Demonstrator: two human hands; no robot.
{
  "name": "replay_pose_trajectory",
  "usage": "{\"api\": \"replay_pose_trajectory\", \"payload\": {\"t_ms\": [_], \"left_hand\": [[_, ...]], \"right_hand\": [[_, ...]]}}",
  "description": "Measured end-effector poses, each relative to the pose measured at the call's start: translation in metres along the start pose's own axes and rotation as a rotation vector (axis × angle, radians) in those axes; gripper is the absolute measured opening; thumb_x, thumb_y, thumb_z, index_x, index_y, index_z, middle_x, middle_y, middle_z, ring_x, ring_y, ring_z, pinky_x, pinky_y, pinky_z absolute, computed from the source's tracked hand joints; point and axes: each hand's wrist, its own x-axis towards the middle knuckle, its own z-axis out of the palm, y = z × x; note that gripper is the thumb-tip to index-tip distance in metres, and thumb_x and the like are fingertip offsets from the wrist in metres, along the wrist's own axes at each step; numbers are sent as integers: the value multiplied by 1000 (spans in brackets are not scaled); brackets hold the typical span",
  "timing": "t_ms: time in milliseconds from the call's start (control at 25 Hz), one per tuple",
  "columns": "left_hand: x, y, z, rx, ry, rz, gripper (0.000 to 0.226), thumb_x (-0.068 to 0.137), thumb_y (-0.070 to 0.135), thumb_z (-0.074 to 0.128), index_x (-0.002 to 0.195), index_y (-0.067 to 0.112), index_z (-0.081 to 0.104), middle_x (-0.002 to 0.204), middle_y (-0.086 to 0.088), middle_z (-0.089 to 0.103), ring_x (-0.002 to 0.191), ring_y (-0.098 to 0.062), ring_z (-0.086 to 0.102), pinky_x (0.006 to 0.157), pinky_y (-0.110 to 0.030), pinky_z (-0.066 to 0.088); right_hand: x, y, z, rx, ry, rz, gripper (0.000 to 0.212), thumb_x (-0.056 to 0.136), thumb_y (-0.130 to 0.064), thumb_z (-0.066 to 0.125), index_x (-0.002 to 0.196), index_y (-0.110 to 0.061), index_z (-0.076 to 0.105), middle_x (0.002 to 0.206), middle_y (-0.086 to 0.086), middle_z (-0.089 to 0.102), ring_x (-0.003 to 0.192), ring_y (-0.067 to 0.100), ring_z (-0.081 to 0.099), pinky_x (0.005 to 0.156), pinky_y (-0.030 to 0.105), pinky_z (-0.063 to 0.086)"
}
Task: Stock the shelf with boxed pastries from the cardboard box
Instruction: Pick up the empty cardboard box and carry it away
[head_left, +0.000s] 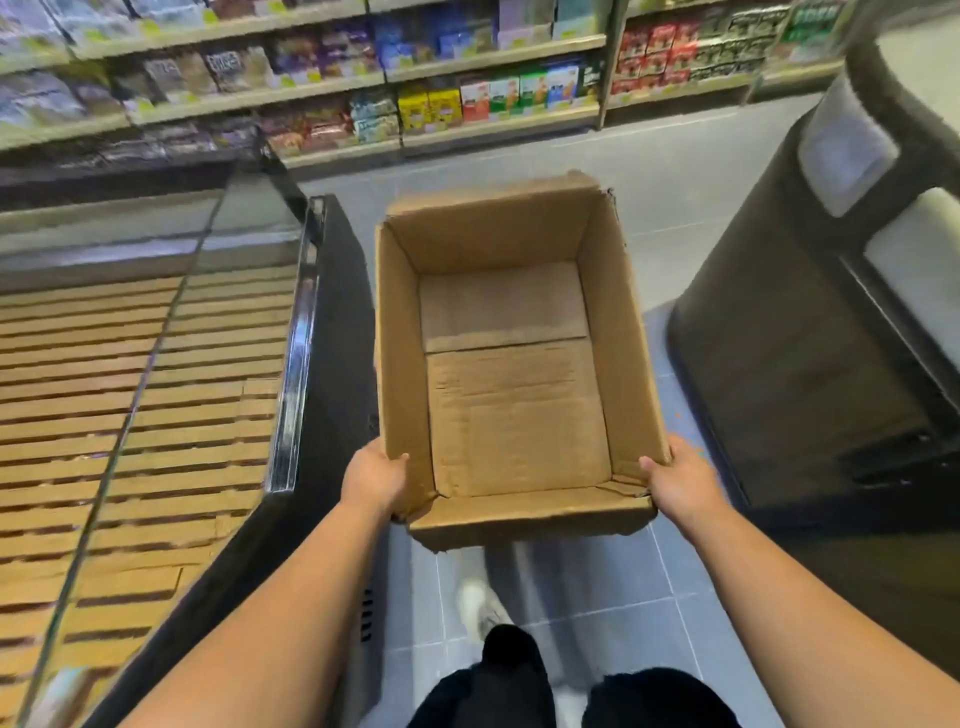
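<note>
- Two hands hold one box (514, 415), mouth up, nothing inside; bare cardboard floor with a flap seam across it.
- Box long axis runs 6 to 12 o'clock, away from the person; short near wall toward the body, far wall toward the shelves (493, 73).
- Left hand (374, 480) grips the near corner at 7 o'clock: thumb over the rim, fingers hidden under or behind the wall.
- Right hand (683, 480) grips the near corner at 5 o'clock, same way: thumb on the rim inside, fingers out of sight.
- Box is carried in the air over the grey tiled floor (597, 587), at frame centre, level or nearly so.
- At 9 o'clock: glass-topped case (156, 415) with rows of tan boxed goods inside, black edge just beside the box's left wall.
- At 3 o'clock: dark cabinet (789, 338), apart from the box.
- At 12 o'clock: shelves with coloured packets, blurred; labels unreadable.
- At 6 o'clock: dark trousers (514, 680) and a pale shoe (480, 608), motion-blurred.
</note>
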Motion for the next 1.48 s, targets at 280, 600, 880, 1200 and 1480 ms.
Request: {"api": "replay_pose_trajectory", "payload": {"t_ms": [280, 600, 880, 1200, 1480], "left_hand": [[181, -11, 67, -53, -43, -151, 31, 97, 15, 55, 126, 8, 60, 118, -8, 65, 110, -30, 60, 99, -41, 48], [342, -61, 174, -47, -76, -322, 26, 95, 14, 58, 121, 10, 60, 116, -14, 66, 103, -32, 63, 95, -42, 52], [441, -137, 259, -66, -89, -398, 10, 95, 23, 58, 103, 29, 57, 106, -7, 68, 101, -33, 65, 93, -48, 54], [483, -193, 308, 21, -145, -474, 37, 100, 35, 49, 133, 19, 51, 118, -7, 61, 111, -38, 58, 99, -54, 48], [482, -184, 294, -4, -204, -539, 56, 97, 39, 56, 146, 21, 37, 126, 0, 51, 123, -38, 52, 90, -50, 51]], "right_hand": [[167, 5, 86, 37, -68, 81, 33, 93, -5, 56, 124, -16, 63, 102, 5, 69, 96, 25, 64, 83, 30, 46], [331, 56, 181, -8, -143, 163, 28, 92, -5, 57, 114, -20, 64, 99, 9, 70, 86, 28, 68, 70, 36, 56], [427, 121, 275, -58, -189, 284, 31, 95, -6, 57, 124, -16, 62, 109, 5, 67, 99, 27, 61, 88, 33, 46], [453, 174, 334, -80, -194, 281, 41, 97, -13, 57, 138, -16, 53, 116, 5, 61, 102, 27, 56, 88, 33, 47], [458, 165, 325, -284, -262, 278, 65, 90, -29, 67, 148, -29, 36, 138, 8, 55, 125, 37, 49, 106, 48, 41]]}}
